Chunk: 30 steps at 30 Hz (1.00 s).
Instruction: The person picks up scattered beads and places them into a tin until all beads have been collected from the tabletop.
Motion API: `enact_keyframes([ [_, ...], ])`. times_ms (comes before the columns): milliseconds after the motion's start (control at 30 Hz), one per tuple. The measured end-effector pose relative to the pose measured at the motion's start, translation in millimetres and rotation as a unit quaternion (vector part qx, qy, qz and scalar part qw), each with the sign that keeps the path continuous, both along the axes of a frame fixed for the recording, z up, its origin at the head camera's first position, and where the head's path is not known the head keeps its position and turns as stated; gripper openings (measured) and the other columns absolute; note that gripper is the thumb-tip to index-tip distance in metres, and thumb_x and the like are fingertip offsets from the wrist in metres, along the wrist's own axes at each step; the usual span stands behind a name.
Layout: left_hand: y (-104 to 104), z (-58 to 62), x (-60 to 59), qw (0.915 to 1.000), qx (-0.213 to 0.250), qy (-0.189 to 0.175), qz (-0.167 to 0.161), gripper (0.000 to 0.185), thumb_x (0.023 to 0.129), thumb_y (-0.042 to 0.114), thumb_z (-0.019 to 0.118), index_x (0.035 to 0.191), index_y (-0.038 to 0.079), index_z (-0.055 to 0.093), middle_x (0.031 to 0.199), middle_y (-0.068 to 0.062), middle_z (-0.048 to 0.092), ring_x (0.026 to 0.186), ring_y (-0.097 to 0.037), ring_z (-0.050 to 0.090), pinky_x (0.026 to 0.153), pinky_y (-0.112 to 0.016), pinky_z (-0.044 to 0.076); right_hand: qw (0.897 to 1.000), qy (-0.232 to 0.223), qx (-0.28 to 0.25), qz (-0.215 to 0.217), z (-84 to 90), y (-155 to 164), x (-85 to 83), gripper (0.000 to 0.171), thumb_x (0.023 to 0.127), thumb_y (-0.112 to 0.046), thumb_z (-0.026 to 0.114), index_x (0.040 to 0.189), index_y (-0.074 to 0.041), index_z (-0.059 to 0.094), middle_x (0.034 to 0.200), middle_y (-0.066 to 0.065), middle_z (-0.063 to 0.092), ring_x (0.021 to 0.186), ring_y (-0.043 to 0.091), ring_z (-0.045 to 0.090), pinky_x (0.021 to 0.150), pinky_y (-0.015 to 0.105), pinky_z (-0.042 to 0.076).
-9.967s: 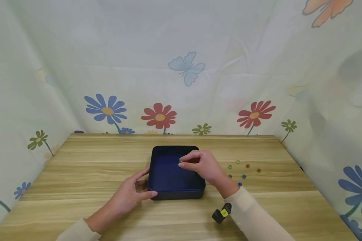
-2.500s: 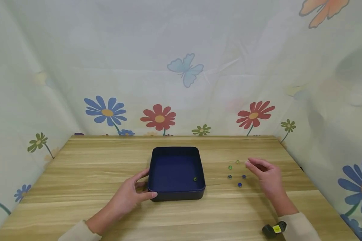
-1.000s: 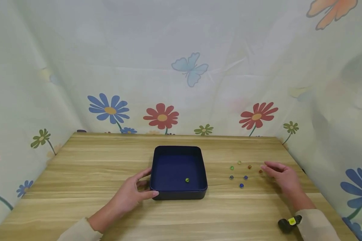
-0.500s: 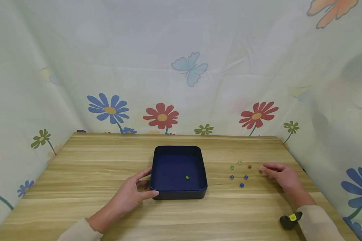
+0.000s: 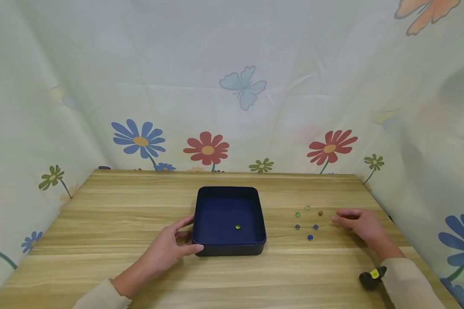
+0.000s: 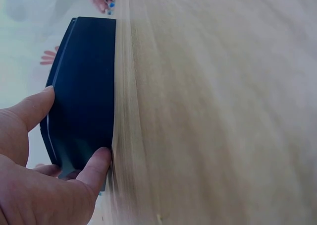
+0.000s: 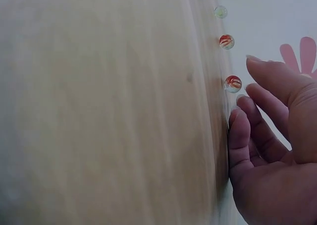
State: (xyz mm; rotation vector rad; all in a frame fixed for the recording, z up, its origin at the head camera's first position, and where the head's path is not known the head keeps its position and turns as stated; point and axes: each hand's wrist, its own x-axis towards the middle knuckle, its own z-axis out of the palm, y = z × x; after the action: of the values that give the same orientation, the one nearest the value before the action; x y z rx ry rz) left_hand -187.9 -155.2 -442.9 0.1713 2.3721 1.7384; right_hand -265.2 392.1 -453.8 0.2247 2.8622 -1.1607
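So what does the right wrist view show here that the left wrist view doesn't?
Only the right wrist view shows the red-swirled marble just off the right hand's fingertips, with a second red marble and a pale one beyond. Only the left wrist view shows the left hand holding a corner of the dark blue tray. Both show the wooden table.

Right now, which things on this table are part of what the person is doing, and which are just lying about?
In use:
blue tray
green marble in the tray
loose marbles
orange marble by the right hand
left hand gripping the tray

Lying about:
flowered curtain
wooden table
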Motion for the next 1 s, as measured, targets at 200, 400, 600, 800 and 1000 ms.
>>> enact_keyframes([
  [200,0.2,0.0,0.2,1.0,0.005,0.001,-0.003,0.092,0.082,0.021,0.088,0.159,0.014,0.038,0.163,-0.015,0.04,0.141,-0.04,0.051,0.1,-0.04,0.057,1.0,-0.007,0.015,0.013,-0.9,3.7,-2.7,0.058,0.087,-0.05,0.079,0.126,-0.006,0.073,0.141,0.021,0.063,0.123,0.034,0.056,0.084,0.027,0.047],
  [400,0.8,-1.4,-0.9,1.0,0.004,-0.008,0.002,0.093,0.081,0.023,0.089,0.158,0.018,0.039,0.163,-0.01,0.041,0.141,-0.038,0.051,0.101,-0.038,0.056,0.999,-0.001,0.025,0.023,0.9,3.1,-1.6,0.056,0.086,-0.048,0.081,0.123,-0.005,0.074,0.138,0.022,0.064,0.12,0.034,0.057,0.084,0.028,0.047],
  [600,0.2,-1.9,-1.4,1.0,0.003,-0.004,0.002,0.093,0.081,0.024,0.089,0.159,0.018,0.039,0.163,-0.011,0.041,0.141,-0.039,0.05,0.101,-0.038,0.057,0.999,0.005,0.039,0.028,0.7,1.9,-2.3,0.053,0.084,-0.045,0.084,0.119,-0.006,0.076,0.132,0.02,0.069,0.119,0.033,0.059,0.085,0.028,0.048],
  [800,0.7,-2.4,-0.9,0.9999,0.002,-0.009,0.006,0.092,0.08,0.023,0.09,0.158,0.018,0.04,0.162,-0.009,0.042,0.141,-0.038,0.051,0.1,-0.037,0.057,0.998,0.003,0.052,0.028,0.3,1.2,-4.2,0.046,0.086,-0.041,0.083,0.117,-0.007,0.077,0.129,0.019,0.07,0.117,0.035,0.06,0.087,0.033,0.048],
  [1000,-0.3,-1.1,-0.6,1.0,-0.002,-0.002,-0.003,0.092,0.082,0.022,0.088,0.159,0.015,0.038,0.163,-0.014,0.04,0.14,-0.04,0.051,0.1,-0.04,0.057,0.998,0.0,0.051,0.028,2.1,-1.2,-3.6,0.042,0.087,-0.039,0.083,0.115,-0.007,0.078,0.127,0.019,0.071,0.114,0.032,0.06,0.085,0.032,0.047],
])
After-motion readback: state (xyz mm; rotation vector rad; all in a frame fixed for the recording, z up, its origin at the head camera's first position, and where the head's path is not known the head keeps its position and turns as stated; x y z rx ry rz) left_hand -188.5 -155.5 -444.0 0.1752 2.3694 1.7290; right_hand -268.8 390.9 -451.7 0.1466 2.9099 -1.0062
